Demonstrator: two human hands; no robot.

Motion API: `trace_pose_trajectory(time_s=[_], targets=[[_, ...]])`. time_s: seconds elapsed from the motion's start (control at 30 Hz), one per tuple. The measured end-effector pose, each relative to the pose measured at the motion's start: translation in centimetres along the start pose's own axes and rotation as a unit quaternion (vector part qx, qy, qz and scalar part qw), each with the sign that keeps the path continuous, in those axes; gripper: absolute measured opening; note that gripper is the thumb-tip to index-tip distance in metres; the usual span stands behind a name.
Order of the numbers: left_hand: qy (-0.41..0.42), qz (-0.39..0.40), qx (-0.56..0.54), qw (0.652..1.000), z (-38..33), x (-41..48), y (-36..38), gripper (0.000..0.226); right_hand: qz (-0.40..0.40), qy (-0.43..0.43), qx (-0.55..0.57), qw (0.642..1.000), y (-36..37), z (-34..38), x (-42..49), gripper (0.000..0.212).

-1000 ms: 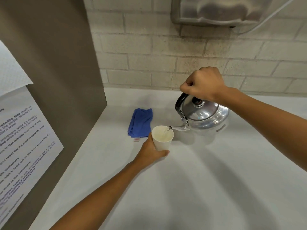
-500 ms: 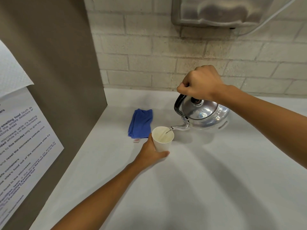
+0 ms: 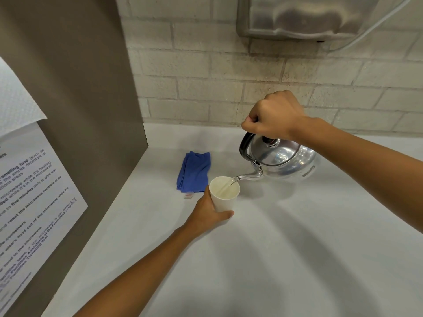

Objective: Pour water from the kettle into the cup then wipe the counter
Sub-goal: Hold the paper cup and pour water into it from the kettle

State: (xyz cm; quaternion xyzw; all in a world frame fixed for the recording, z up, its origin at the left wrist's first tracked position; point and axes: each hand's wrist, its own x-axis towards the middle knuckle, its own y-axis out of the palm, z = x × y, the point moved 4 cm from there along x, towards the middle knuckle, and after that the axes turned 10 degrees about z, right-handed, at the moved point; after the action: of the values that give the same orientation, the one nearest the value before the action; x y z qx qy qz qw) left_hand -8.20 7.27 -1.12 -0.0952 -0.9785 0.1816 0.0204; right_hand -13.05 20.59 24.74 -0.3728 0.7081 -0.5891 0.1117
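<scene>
A shiny metal kettle [image 3: 283,160] hangs tilted above the white counter [image 3: 286,248], its spout over a white paper cup [image 3: 223,197]. A thin stream of water runs from the spout into the cup, which holds some water. My right hand [image 3: 273,118] is clenched around the kettle's black handle from above. My left hand [image 3: 207,215] grips the cup's lower side and steadies it on the counter. A folded blue cloth [image 3: 194,171] lies flat on the counter just left of and behind the cup.
A brown panel [image 3: 80,110] with a printed notice [image 3: 29,197] walls off the left side. A pale brick wall [image 3: 229,83] closes the back, with a metal wall-mounted unit [image 3: 304,17] overhead. A small red-and-white tag [image 3: 188,197] lies by the cloth.
The kettle has tipped a little further and its body has lifted slightly. Water keeps flowing and the level in the cup has risen. My left hand and the cup have stayed put.
</scene>
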Motion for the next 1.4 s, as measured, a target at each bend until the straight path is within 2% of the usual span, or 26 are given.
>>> trace_pose_trajectory(time_s=[1.4], targets=[[0.001,-0.004,0.001,1.000,0.13,0.04,-0.09,0.083,0.010,-0.032,-0.034,0.999,-0.64,0.54,-0.01,0.041]])
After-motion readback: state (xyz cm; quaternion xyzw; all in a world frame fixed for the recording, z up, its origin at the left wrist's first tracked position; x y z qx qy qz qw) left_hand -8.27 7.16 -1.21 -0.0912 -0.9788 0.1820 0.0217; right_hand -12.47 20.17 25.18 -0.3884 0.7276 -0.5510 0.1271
